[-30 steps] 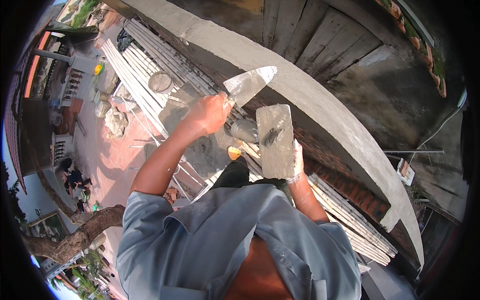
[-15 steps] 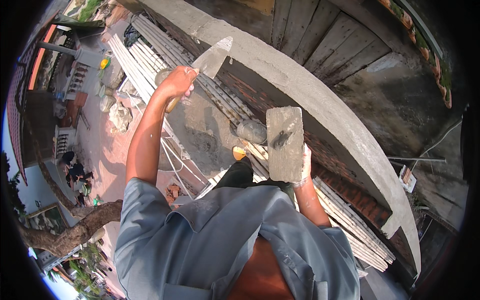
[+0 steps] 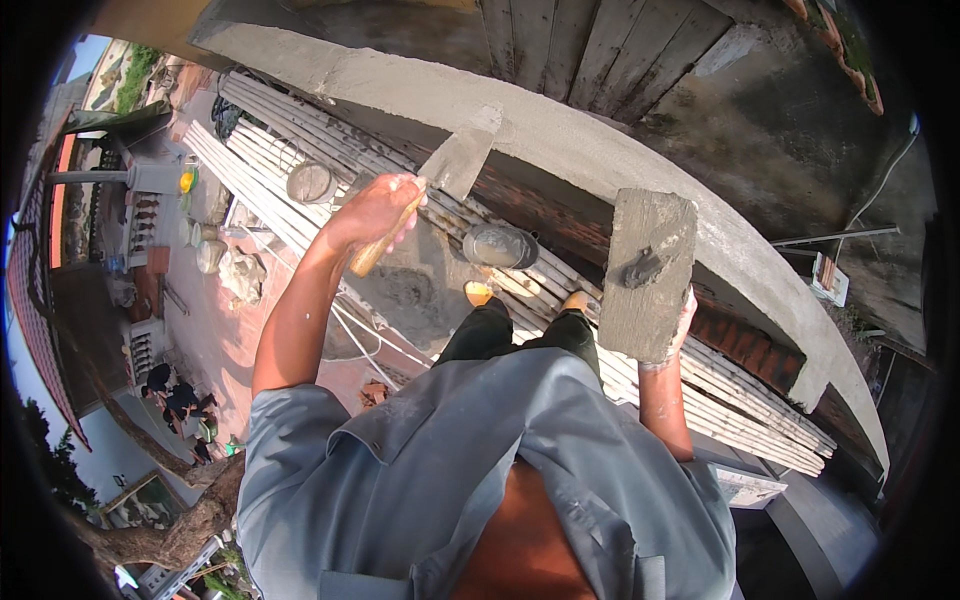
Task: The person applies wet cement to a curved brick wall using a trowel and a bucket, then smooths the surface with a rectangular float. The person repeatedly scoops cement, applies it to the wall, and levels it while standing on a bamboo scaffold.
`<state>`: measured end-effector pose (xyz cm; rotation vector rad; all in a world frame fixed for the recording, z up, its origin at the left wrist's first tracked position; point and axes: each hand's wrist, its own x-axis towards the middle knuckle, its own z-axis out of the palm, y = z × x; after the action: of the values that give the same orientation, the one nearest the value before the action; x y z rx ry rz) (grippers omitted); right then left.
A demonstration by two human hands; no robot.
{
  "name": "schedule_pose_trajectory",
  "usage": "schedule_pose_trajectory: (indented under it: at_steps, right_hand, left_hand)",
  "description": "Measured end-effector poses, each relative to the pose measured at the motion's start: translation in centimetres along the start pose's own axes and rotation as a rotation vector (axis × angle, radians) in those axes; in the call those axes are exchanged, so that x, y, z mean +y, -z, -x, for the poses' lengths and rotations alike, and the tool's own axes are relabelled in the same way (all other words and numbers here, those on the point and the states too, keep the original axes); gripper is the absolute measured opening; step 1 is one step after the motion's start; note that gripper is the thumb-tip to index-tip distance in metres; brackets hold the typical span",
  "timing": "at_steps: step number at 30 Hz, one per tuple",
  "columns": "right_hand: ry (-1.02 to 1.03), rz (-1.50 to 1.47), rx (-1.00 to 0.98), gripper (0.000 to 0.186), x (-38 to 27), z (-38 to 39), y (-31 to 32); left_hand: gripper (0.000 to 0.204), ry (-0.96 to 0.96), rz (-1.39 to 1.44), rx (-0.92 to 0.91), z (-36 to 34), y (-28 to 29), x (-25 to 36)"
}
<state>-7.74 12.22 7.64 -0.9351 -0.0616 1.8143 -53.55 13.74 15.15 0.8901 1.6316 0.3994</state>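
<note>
My left hand (image 3: pixel 378 212) is closed round the wooden handle of a pointed trowel (image 3: pixel 458 160). The blade's tip overlaps the near edge of a curved wall top (image 3: pixel 570 150) coated in grey mortar; whether it touches cannot be told. On the right, my right hand (image 3: pixel 684 325) grips a rectangular, mortar-caked plastering float (image 3: pixel 645 285) from below and along its right edge. Its flat face is turned up and carries a small dark lump of mortar (image 3: pixel 640 266). Most of that hand's fingers are hidden under the float.
Long pale poles (image 3: pixel 270 190) lie along the wall's foot, passing near my feet. A bucket (image 3: pixel 500 246) stands just ahead of my feet, and another bucket (image 3: pixel 311 182) sits farther left. A tree branch (image 3: pixel 190 520) is at lower left. People (image 3: pixel 180 400) are beyond it.
The float has moved right, away from my body's middle. My left hand and trowel have shifted slightly right and down in the picture. The whole view has also turned a little.
</note>
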Motion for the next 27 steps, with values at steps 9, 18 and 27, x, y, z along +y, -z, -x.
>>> schedule_pose_trajectory:
  at_steps: [9,18,27]
  right_hand:
    - [0.313,0.031,0.066,0.047,-4.7,2.6,6.1]
    - [0.327,-0.032,0.152,0.059,-7.1,4.2,8.5]
    - [0.247,0.103,0.089,0.053,-6.5,3.1,5.0]
  left_hand:
    - [0.039,-0.015,-0.153,-0.212,0.4,-8.5,5.1]
    - [0.042,-0.517,-0.496,-0.34,-2.2,-18.8,7.0]
    - [0.044,-0.139,-0.238,-0.041,-1.1,-4.9,3.4]
